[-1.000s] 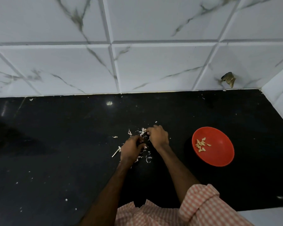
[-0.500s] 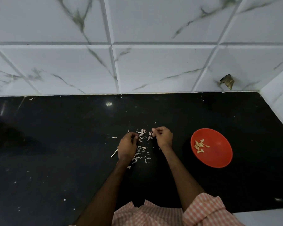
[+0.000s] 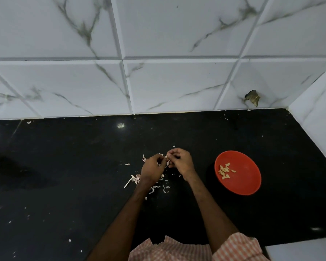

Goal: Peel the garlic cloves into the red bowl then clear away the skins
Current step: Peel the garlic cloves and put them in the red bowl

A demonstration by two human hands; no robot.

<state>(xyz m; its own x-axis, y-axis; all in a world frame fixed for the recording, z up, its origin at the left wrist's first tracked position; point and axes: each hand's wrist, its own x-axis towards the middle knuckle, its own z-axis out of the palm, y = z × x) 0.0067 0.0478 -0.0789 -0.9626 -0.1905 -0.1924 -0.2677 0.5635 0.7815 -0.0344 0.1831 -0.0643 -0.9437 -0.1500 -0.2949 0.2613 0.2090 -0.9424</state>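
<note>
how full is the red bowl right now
Nearly empty. The red bowl holds only a small cluster of peeled cloves on its left side; the rest of its red inside shows bare.

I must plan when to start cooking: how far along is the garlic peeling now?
Done: several peeled pale garlic cloves lie in the round red plastic bowl. In hand: the left hand and right hand pinch a small pale garlic piece between them, apparently peeling it. Left: thin whitish skins lie scattered on the glossy black countertop, not yet cleared. Whether unpeeled cloves remain, I cannot tell.
</note>
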